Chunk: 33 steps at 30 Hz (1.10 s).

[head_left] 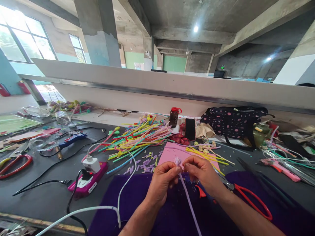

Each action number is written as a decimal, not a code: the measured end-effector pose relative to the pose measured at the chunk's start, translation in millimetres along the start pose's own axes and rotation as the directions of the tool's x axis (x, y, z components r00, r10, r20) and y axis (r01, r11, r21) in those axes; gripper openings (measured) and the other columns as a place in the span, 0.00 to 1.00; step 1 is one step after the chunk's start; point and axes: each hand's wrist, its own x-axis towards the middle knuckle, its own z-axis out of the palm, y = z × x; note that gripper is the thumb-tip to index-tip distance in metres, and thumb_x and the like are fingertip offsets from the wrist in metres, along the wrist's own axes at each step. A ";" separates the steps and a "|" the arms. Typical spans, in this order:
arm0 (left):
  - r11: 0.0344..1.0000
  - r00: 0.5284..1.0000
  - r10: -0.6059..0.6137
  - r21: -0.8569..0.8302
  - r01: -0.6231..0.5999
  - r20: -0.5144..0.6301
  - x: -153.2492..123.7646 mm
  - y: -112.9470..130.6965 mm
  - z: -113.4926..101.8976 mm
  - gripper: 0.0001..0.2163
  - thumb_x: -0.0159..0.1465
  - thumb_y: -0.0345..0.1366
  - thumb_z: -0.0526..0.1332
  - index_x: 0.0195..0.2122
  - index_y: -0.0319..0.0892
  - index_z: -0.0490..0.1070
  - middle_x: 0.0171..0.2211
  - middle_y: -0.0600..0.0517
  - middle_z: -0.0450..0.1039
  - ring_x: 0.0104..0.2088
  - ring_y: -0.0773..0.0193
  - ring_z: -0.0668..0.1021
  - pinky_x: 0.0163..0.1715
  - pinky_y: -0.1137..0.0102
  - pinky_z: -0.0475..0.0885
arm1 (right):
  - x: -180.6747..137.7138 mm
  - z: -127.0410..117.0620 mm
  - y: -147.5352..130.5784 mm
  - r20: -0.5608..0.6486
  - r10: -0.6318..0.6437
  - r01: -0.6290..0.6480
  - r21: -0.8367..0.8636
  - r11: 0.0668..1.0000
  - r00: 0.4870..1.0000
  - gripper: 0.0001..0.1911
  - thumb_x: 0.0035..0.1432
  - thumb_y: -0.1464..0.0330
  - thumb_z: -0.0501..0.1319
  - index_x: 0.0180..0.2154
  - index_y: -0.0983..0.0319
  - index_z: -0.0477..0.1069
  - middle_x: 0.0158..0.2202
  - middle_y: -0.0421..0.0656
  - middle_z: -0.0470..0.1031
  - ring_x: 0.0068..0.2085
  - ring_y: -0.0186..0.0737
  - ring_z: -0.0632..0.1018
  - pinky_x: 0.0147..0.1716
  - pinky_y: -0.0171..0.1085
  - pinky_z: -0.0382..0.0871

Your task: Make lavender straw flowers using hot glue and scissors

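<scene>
Between the thumb and fingers of my left hand (162, 180) is a lilac chenille stem flower (178, 160), its small bud pointing up. From below the bud, a long lilac stem (189, 203) slants down toward me. My right hand (203, 173) is closed in a pinch just right of the bud; what its fingertips hold is too small to make out. Both hands are above a dark purple cloth (128, 196). Behind them lies a pink sheet (169, 150), partly covered by the hands. Short lilac cut pieces (147, 165) are scattered to its left.
A heap of coloured chenille stems (137, 136) lies ahead. Red-handled scissors (253, 200) rest at right, near a pink glue gun (280, 168). At left are a magenta power strip (88, 182) with cables and pliers (72, 140). A bottle (174, 117), phone (190, 128) and bag (231, 121) stand behind.
</scene>
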 end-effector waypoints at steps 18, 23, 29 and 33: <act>0.993 0.999 -0.034 0.111 0.031 0.018 -2.8 2.9 5.7 0.09 0.49 0.38 0.66 0.23 0.37 0.71 0.16 0.54 0.69 0.14 0.76 0.63 0.13 0.78 0.51 | -2.4 0.5 -6.3 -0.076 -0.061 0.062 0.014 0.998 0.995 0.09 0.53 0.64 0.60 0.30 0.64 0.70 0.22 0.37 0.67 0.20 0.27 0.66 0.19 0.29 0.59; 0.992 0.998 -0.053 0.113 0.051 0.017 -3.7 4.6 7.0 0.08 0.49 0.37 0.66 0.22 0.38 0.71 0.18 0.54 0.70 0.14 0.75 0.65 0.14 0.78 0.52 | -2.8 0.3 -5.5 -0.079 -0.069 0.067 -0.022 0.997 0.994 0.09 0.54 0.64 0.59 0.29 0.64 0.69 0.22 0.37 0.67 0.20 0.28 0.66 0.19 0.29 0.59; 0.989 0.999 -0.041 0.145 0.035 0.036 -2.4 2.5 4.9 0.09 0.51 0.38 0.64 0.23 0.38 0.70 0.17 0.55 0.68 0.14 0.76 0.63 0.13 0.78 0.51 | -2.0 -0.5 -5.4 -0.088 -0.092 0.087 -0.059 0.994 0.992 0.07 0.53 0.66 0.59 0.28 0.64 0.70 0.22 0.37 0.67 0.21 0.28 0.66 0.20 0.29 0.60; 0.989 0.998 -0.053 0.140 0.047 0.037 -1.6 1.3 3.9 0.08 0.51 0.37 0.64 0.23 0.38 0.70 0.16 0.56 0.67 0.13 0.76 0.62 0.13 0.78 0.51 | -1.6 -0.7 -5.6 -0.093 -0.090 0.083 -0.080 0.993 0.992 0.06 0.53 0.67 0.59 0.27 0.63 0.70 0.21 0.36 0.67 0.21 0.29 0.66 0.20 0.29 0.60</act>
